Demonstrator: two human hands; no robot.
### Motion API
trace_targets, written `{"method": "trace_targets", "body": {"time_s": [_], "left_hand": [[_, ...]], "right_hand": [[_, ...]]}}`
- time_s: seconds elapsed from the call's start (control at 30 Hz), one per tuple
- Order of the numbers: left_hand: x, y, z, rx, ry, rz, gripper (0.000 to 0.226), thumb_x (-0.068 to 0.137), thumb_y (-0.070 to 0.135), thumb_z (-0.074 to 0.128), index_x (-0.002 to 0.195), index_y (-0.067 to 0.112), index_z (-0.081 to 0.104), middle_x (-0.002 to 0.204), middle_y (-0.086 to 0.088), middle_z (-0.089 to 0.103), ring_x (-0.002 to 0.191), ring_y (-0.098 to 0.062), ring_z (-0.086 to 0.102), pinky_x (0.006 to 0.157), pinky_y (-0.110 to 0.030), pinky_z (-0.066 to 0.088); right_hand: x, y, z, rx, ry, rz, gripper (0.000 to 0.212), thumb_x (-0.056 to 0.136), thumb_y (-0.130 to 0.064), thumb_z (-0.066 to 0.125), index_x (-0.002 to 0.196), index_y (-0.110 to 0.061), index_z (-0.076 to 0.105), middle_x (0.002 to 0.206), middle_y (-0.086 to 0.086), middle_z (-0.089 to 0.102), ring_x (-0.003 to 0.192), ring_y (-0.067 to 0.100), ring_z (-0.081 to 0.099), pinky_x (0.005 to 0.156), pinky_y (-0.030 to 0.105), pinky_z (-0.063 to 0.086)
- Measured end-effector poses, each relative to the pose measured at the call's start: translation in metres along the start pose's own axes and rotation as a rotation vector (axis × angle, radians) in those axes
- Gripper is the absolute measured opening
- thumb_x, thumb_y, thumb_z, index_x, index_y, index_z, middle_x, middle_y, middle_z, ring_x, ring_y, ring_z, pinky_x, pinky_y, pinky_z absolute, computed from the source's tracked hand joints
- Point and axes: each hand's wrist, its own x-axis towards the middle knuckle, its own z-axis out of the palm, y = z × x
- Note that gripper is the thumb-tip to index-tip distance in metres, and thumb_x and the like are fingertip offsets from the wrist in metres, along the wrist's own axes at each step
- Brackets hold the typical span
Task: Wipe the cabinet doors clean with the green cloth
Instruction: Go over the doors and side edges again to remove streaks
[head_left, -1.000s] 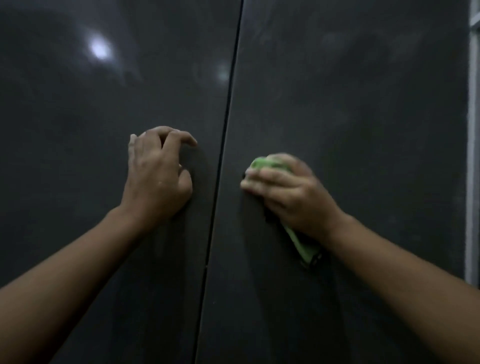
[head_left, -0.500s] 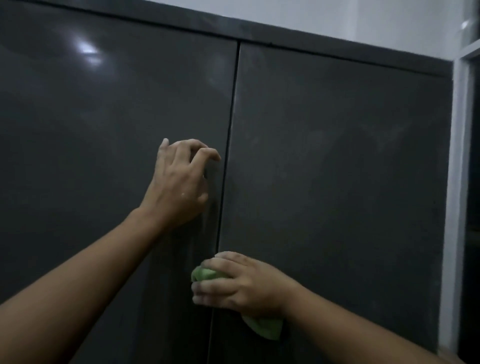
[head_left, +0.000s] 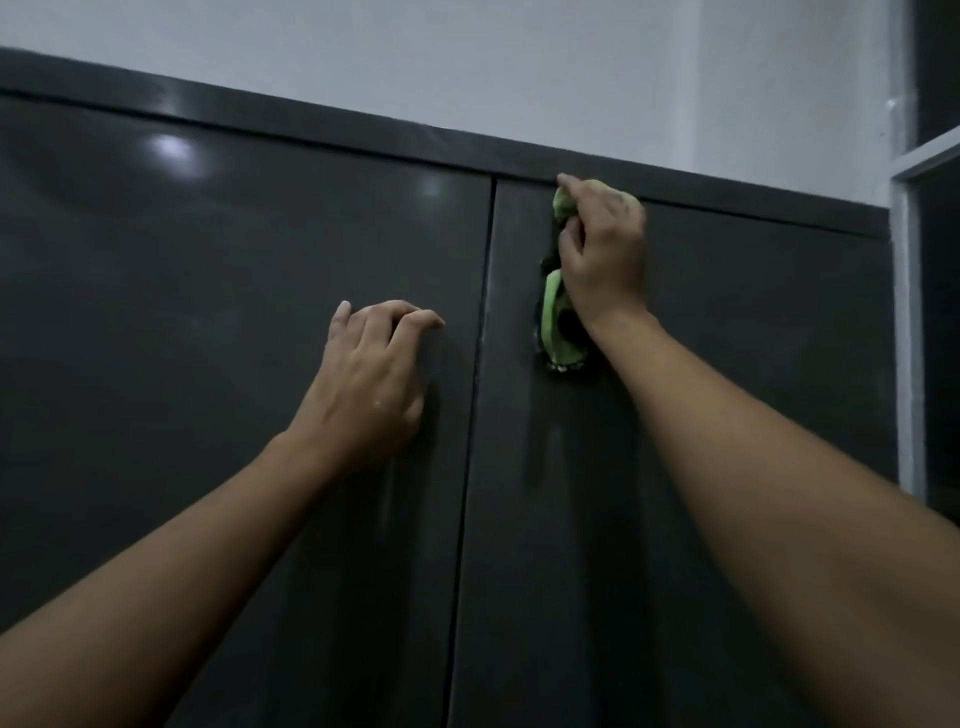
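Reaching to the top of a glossy dark grey cabinet, a person's right hand (head_left: 602, 249) presses a crumpled green cloth (head_left: 551, 312) against the right-hand door (head_left: 753, 415), just right of the vertical seam (head_left: 475, 389) where the two flat panels meet. The grip is clenched round the cloth's upper bunch, fingers and thumb curled into it. A loose tail with dark markings hangs below the wrist and lies on the panel. The knuckles sit directly under the cabinet's dark top rail (head_left: 311, 122), which suggests the cloth is bunched to work into the door's upper edge.

Left of the seam and lower down, the left hand (head_left: 371, 384) rests its heel on the left-hand door (head_left: 182, 338). Its fingers are arched, their tips touching the surface, and they hold nothing. It appears to serve as a brace, steadying the person's upward stretch and keeping that door shut while the other is rubbed.

Faint dull streaks show on the panel right of the seam, and bright light spots reflect off the one left of it. Judged from this, the wiping is under way rather than finished, with the far side of the right-hand door apparently untouched. A pale wall (head_left: 467, 67) rises above the rail, and a white frame (head_left: 904, 338) stands well right of the seam.
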Motion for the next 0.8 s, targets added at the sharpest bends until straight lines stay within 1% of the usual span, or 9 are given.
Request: {"method": "trace_targets", "body": {"time_s": [0.07,0.1,0.23,0.33,0.43,0.5,0.6,0.7,0.8], "left_hand": [[0.002,-0.010,-0.006,0.006,0.019,-0.022,0.059,0.081,0.032,0.033,0.135,0.015,0.049,0.131,-0.012,0.050,0.125,-0.031,0.045,0.118,-0.059,0.013],[0.003,-0.017,-0.009,0.012,0.037,-0.037,0.059,0.079,0.032,0.032,0.133,0.015,0.050,0.129,-0.012,0.051,0.123,-0.032,0.046,0.118,-0.059,0.014],[0.009,-0.042,-0.018,-0.011,0.121,-0.114,0.057,0.075,0.006,0.053,0.131,0.014,0.050,0.127,-0.013,0.049,0.122,-0.033,0.046,0.115,-0.061,0.019],[0.008,-0.053,-0.022,-0.006,0.120,-0.098,0.056,0.076,0.004,0.055,0.131,0.013,0.051,0.130,-0.013,0.048,0.123,-0.032,0.046,0.115,-0.061,0.020],[0.005,-0.060,-0.022,0.053,0.061,-0.040,0.059,0.077,0.004,0.061,0.134,0.015,0.050,0.137,-0.010,0.046,0.126,-0.032,0.046,0.115,-0.061,0.020],[0.005,-0.065,-0.027,0.085,0.013,-0.016,0.056,0.080,0.010,0.060,0.135,0.018,0.049,0.141,-0.007,0.045,0.128,-0.031,0.046,0.116,-0.060,0.019],[0.001,-0.071,-0.036,0.144,-0.076,0.015,0.057,0.081,0.024,0.053,0.138,0.023,0.046,0.150,-0.004,0.039,0.137,-0.026,0.041,0.118,-0.063,0.013],[-0.010,-0.074,-0.041,0.176,-0.127,0.034,0.063,0.077,0.029,0.052,0.139,0.026,0.043,0.152,-0.002,0.038,0.139,-0.025,0.042,0.116,-0.067,0.010],[-0.020,-0.083,-0.047,0.157,-0.134,0.009,0.067,0.076,0.026,0.062,0.140,0.027,0.042,0.144,-0.003,0.043,0.134,-0.025,0.044,0.117,-0.063,0.007]], "right_hand": [[0.000,-0.022,0.011,0.041,0.021,0.045,0.049,0.086,0.001,0.048,0.132,-0.007,0.064,0.119,0.012,0.069,0.114,0.039,0.056,0.106,0.038,0.040],[-0.009,-0.034,0.016,0.055,-0.014,-0.023,0.047,0.085,0.001,0.050,0.129,-0.007,0.066,0.118,0.012,0.070,0.112,0.039,0.057,0.106,0.042,0.042],[-0.073,-0.053,0.020,0.134,-0.288,-0.502,0.038,0.089,-0.004,0.060,0.125,-0.012,0.070,0.124,0.005,0.069,0.115,0.037,0.059,0.109,0.046,0.039],[-0.109,-0.050,0.010,0.159,-0.491,-0.799,0.033,0.095,-0.013,0.061,0.127,-0.016,0.070,0.130,0.002,0.067,0.125,0.033,0.056,0.108,0.050,0.041],[-0.100,-0.039,0.008,0.170,-0.506,-1.004,0.028,0.100,-0.015,0.059,0.126,-0.016,0.071,0.131,0.001,0.067,0.126,0.032,0.056,0.111,0.050,0.039],[-0.067,-0.030,0.017,0.141,-0.342,-0.870,0.028,0.099,-0.010,0.056,0.121,-0.013,0.073,0.125,0.005,0.069,0.119,0.033,0.060,0.113,0.047,0.036],[-0.001,-0.032,0.040,0.086,-0.078,-0.413,0.037,0.086,0.000,0.056,0.116,-0.011,0.075,0.114,0.008,0.073,0.106,0.038,0.065,0.105,0.034,0.036],[0.022,-0.055,0.058,0.094,0.013,-0.080,0.044,0.080,0.000,0.054,0.117,-0.011,0.075,0.107,0.005,0.073,0.102,0.038,0.061,0.097,0.019,0.031],[0.010,-0.088,0.065,0.104,0.015,-0.007,0.048,0.084,-0.005,0.047,0.125,-0.010,0.070,0.116,0.005,0.072,0.114,0.035,0.055,0.105,0.028,0.035]]}}
